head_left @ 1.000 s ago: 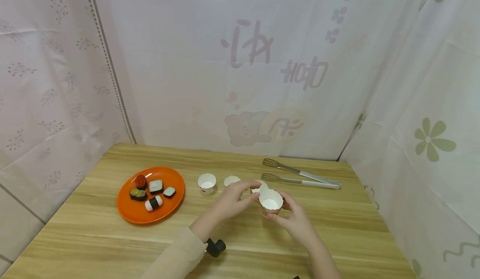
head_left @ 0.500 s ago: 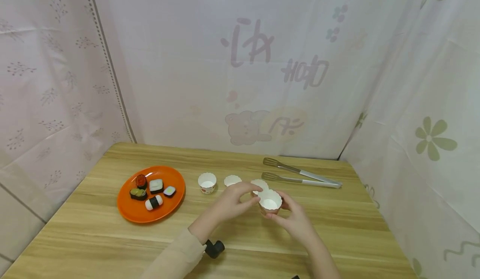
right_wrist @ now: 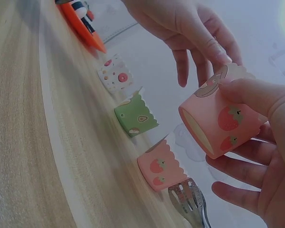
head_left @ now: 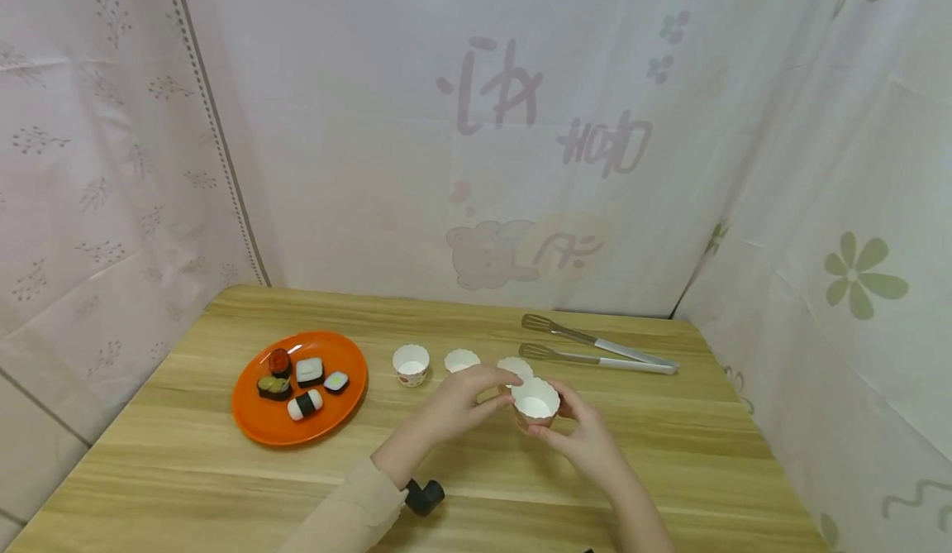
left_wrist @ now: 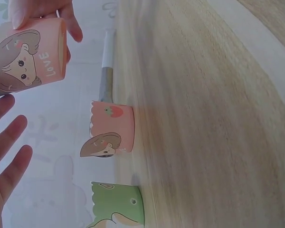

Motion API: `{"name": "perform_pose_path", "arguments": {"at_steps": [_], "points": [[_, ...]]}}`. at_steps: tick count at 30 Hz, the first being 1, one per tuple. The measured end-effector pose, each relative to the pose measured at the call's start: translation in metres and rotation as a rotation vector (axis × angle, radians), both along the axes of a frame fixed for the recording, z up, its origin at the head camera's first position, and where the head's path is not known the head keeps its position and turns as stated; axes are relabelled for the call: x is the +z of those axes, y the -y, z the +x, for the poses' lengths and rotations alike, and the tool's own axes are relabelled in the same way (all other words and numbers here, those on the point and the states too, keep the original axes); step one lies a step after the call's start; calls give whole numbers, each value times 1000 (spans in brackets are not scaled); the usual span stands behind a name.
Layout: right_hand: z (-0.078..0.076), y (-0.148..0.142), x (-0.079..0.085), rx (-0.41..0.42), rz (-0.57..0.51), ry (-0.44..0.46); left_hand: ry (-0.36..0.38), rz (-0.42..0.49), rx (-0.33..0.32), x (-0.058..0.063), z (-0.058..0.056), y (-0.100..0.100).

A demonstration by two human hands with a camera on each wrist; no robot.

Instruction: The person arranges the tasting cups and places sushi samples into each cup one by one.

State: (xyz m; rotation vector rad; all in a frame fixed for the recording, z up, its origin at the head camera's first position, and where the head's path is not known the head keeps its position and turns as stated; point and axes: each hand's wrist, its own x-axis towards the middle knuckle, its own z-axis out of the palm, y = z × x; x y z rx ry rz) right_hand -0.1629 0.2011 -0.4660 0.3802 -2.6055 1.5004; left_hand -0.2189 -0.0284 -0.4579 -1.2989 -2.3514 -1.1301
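My right hand (head_left: 583, 433) holds a pink paper baking cup (head_left: 535, 404) above the table, thumb on one side and fingers on the other. Its mouth faces up toward the head camera. In the left wrist view the cup's side shows a cartoon girl and the word LOVE. My left hand (head_left: 467, 400) is at the cup's left, thumb tip right at the scalloped rim, other fingers loosely spread. A second pink cup (right_wrist: 161, 164) with strawberries stands behind it on the table. A green cup (right_wrist: 137, 115) and a white patterned cup (right_wrist: 115, 75) stand in line to the left.
An orange plate (head_left: 344, 419) with several toy sushi pieces (head_left: 305, 404) lies at the left. Silver tongs (head_left: 602, 361) with slotted ends lie at the back right. A small black object (head_left: 426, 497) shows beside the left forearm. Curtains hang behind the table (head_left: 669, 470).
The left hand's fingers have shifted slightly at the held cup's rim, and the cup has moved a little left. The other cups, plate and tongs stay where they were.
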Motion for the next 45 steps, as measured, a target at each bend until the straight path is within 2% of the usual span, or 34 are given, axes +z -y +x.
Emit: {"name": "perform_pose_path", "arguments": {"at_steps": [12,23,35,45], "points": [[1,1,1,5,8,-10,-64,8,3,1,1,0],[1,3,2,10,-5,-10,-46,-1,2,1,2,2],[2,3,1,22,-6,-25,-159,31,-16,1,-2,3],[2,3,0,54,9,-47,-156,11,-17,4,-1,4]]}}
